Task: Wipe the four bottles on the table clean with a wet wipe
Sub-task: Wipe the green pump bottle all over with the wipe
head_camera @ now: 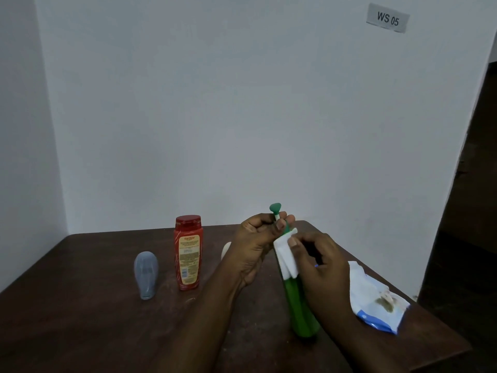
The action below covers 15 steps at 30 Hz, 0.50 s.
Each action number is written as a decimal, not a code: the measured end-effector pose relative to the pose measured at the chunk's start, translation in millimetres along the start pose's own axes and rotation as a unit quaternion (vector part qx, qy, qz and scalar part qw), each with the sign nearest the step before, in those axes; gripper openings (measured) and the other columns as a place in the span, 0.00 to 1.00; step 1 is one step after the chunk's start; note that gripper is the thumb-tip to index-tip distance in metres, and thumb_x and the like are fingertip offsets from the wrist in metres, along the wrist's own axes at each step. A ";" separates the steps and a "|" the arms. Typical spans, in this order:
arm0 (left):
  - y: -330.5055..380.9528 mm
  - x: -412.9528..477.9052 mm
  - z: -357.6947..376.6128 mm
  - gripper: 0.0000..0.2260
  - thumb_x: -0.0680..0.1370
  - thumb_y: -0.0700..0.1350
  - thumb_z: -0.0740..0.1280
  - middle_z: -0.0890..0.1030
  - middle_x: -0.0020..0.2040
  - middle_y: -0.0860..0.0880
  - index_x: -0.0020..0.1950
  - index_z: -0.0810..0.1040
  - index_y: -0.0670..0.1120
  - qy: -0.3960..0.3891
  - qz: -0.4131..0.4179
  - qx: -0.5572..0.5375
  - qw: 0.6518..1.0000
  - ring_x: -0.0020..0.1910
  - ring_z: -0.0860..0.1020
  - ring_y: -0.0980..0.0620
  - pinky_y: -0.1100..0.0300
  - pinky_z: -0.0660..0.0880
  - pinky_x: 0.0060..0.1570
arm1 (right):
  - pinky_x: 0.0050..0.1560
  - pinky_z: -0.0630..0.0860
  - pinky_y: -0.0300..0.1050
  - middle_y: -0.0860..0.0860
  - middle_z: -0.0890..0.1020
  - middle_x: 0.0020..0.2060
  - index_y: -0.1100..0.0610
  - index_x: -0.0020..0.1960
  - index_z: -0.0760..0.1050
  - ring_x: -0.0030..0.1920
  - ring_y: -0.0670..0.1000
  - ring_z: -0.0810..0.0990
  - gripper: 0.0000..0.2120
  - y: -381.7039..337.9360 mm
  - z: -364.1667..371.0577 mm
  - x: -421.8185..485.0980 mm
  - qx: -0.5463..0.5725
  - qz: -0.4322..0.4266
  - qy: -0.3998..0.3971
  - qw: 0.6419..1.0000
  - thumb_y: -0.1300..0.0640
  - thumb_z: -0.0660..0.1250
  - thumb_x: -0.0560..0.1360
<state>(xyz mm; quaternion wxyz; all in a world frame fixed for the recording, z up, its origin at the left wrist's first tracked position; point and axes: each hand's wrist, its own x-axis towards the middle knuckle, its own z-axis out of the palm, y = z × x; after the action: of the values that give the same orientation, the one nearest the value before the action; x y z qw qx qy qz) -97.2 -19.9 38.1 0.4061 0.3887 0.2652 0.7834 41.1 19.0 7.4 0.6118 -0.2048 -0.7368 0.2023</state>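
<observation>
the green bottle (298,305) stands in the lower centre-right of the frame, its base down at the tabletop (80,332) and its body tilted so the top leans toward the left of the frame. its green pump head (275,207) pokes up above the fingers, on a pale stem.

the left hand (255,243) is clenched around the bottle's neck just under the pump, with the fingertips curling over at the top. the right hand (320,265) pinches a folded white wet wipe (286,258) and presses it against the upper part of the green body, just below the left hand's grip. the wipe wraps partly over the bottle's shoulder.

left of the hands, the red bottle (188,251) stands upright with a red cap and a yellow label. further left, well apart from it, the grey bottle (146,275) stands on its narrow end. a white bottle (226,250) shows only as a pale sliver between the red bottle and the left wrist; the rest is hidden.

at the right of the frame a white and blue wipes pack (376,297) lies flat on the tabletop, near its edge, with its flap raised. the tabletop is dark brown wood. behind it is a plain pale wall (188,103), with a sign (387,18) reading "ws 05" in the upper right. a dark doorway (468,211) fills the right edge.
</observation>
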 end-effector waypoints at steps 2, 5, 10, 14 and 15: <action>-0.6 0.6 -0.4 0.15 0.71 0.38 0.74 0.87 0.55 0.43 0.55 0.79 0.35 -0.001 0.003 0.003 1.000 0.59 0.85 0.46 0.48 0.80 0.63 | 0.48 0.76 0.33 0.41 0.82 0.46 0.49 0.50 0.81 0.50 0.42 0.80 0.03 1.0 0.1 -1.7 0.008 0.010 0.003 1.000 0.56 0.70 0.79; -0.7 2.4 -2.2 0.14 0.71 0.40 0.73 0.87 0.55 0.44 0.55 0.79 0.36 -0.001 0.010 0.009 1.000 0.59 0.85 0.47 0.54 0.82 0.58 | 0.51 0.69 0.25 0.41 0.80 0.48 0.52 0.51 0.80 0.53 0.37 0.77 0.04 8.4 -3.6 -16.6 -0.060 -0.037 -0.024 0.997 0.52 0.68 0.79; -2.3 4.7 -7.0 0.12 0.72 0.41 0.73 0.88 0.52 0.48 0.53 0.79 0.39 0.007 0.015 0.011 1.000 0.58 0.85 0.49 0.56 0.82 0.54 | 0.49 0.72 0.28 0.41 0.80 0.46 0.44 0.47 0.76 0.53 0.36 0.77 0.04 26.7 -23.4 -42.7 -0.083 0.021 -0.122 0.989 0.50 0.71 0.77; -3.0 5.2 -5.4 0.12 0.72 0.42 0.73 0.88 0.52 0.47 0.53 0.79 0.39 0.010 0.014 0.010 1.000 0.57 0.86 0.50 0.56 0.82 0.54 | 0.45 0.74 0.35 0.42 0.81 0.43 0.43 0.43 0.76 0.51 0.36 0.77 0.10 40.6 -39.3 -55.2 -0.101 0.114 -0.175 0.973 0.54 0.76 0.74; -3.0 5.0 -5.0 0.12 0.72 0.41 0.73 0.88 0.52 0.47 0.53 0.79 0.40 0.011 0.013 0.010 1.000 0.57 0.86 0.50 0.56 0.82 0.54 | 0.45 0.74 0.35 0.42 0.81 0.43 0.43 0.42 0.76 0.51 0.35 0.77 0.10 40.9 -41.5 -57.3 -0.107 0.127 -0.180 0.970 0.55 0.76 0.74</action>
<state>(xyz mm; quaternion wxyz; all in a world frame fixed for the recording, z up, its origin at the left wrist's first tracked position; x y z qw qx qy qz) -101.9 -14.6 35.1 0.3892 0.3876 0.2730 0.7898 93.8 23.6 -55.0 0.4131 -0.3212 -0.8198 0.2324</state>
